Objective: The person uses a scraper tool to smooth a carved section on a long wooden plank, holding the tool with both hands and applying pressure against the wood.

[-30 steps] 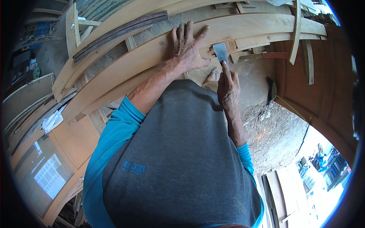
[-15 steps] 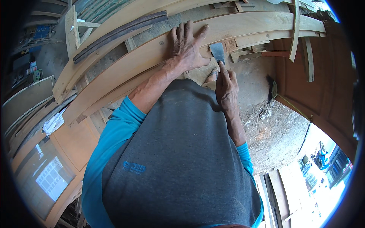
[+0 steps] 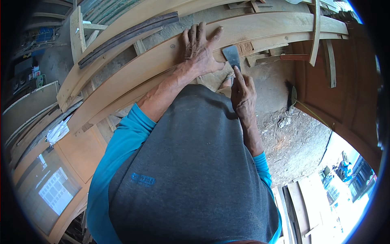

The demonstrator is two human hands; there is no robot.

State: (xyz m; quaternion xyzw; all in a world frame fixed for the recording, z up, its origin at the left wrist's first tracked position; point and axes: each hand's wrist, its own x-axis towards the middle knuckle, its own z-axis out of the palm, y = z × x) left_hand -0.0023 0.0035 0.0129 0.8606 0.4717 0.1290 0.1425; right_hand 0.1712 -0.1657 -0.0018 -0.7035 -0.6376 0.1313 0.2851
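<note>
A long, pale wooden board (image 3: 268,25) runs across in front of me, bending in the fisheye picture. My left hand (image 3: 200,52) rests on it with the fingers spread, holding nothing. In my right hand (image 3: 243,91) is a putty knife (image 3: 231,55), the index finger stretched along the tool. Its wide grey metal blade points away from me and lies by the board's near edge, just right of my left hand. Beside the blade, a rough brownish patch (image 3: 245,48) shows on the edge. My right palm hides most of the handle.
A dark strip of wood (image 3: 128,38) lies on other boards at the far left. A slat (image 3: 315,36) crosses the board's right end. Brown wooden panels (image 3: 337,85) stand at the right. A glazed door panel (image 3: 57,187) is at the lower left, near a white cloth (image 3: 58,131).
The putty knife's blade has shifted very slightly left, and my right hand has turned a little with it. My left hand stays in place on the board.
</note>
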